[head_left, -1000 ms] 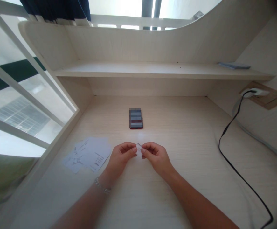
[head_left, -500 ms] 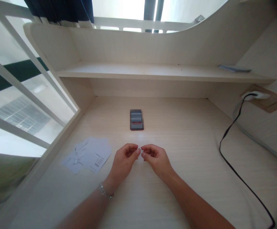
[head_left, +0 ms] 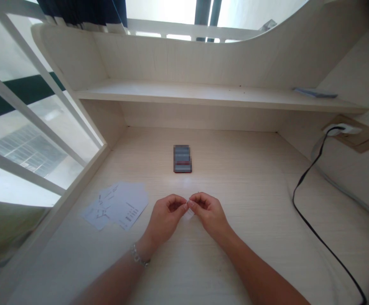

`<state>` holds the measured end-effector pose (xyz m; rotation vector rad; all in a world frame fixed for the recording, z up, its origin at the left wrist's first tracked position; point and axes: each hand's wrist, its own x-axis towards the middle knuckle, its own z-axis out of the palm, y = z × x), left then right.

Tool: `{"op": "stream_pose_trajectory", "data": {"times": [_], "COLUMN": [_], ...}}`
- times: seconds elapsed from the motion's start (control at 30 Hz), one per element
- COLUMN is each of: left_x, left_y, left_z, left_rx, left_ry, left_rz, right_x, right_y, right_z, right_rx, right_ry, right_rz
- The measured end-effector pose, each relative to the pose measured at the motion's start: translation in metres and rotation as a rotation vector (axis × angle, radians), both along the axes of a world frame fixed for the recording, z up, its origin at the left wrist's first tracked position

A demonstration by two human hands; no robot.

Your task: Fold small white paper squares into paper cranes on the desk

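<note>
- Paper slip (head_left: 189,214), small, white: between the fingertips of both hands, above the middle of the worktop (head_left: 251,182); its lower part shows below the thumbs, the rest is covered by fingers.
- Left hand (head_left: 164,218): thumb and fingers drawn together in a pinch on the slip's left side; a bracelet (head_left: 136,256) at the wrist.
- Right hand (head_left: 211,214): matching pinch on the right side, its fingertips all but meeting those of the left (whether they touch, I cannot tell).
- Handling, as judged: next to no weight; thin and limp, taking a crease readily; easily torn if the two pinches pull apart; not especially slippery between dry fingertips.
- Best hold, as judged: opposite edges, thumb against forefinger, with light pressure; a flat grip from above would suit it poorly.
- White sheets (head_left: 131,203), overlapping, printed with dark marks: flat on the worktop, left of the left hand; likely as light, best lifted by a corner.
- Dark rectangular object (head_left: 182,158), picture blurred: lying beyond the hands, apart from them; material cannot be told.
</note>
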<state>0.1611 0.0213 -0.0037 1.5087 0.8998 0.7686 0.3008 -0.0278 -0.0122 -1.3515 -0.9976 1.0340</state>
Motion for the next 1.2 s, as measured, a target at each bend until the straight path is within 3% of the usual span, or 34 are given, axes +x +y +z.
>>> {"op": "stream_pose_trajectory", "data": {"times": [0.27,0.47,0.7,0.9,1.2], "left_x": [0.0031,0.0051,0.0044,0.006,0.0046], "left_y": [-0.0042,-0.002,0.0038,0.0028,0.0042], "left_z": [0.0027,-0.0002,-0.0025,0.0025,0.0012], "left_rx": [0.012,-0.142,-0.168,-0.257,-0.183], "left_ry": [0.019,-0.036,-0.062,-0.1,-0.111], "left_rz": [-0.027,-0.09,0.059,-0.013,0.039], "right_x": [0.0016,0.0026,0.0018,0.0018,0.0044], "right_y": [-0.0006,0.0028,0.0021,-0.0001,0.0012], "right_z": [0.0013,-0.0031,-0.0028,-0.0005,0.0], "right_rx": [0.005,0.012,-0.104,-0.081,-0.072], "right_ry": [-0.069,-0.021,0.069,-0.113,0.014], "right_rz": [-0.033,-0.108,0.108,0.013,0.088]}}
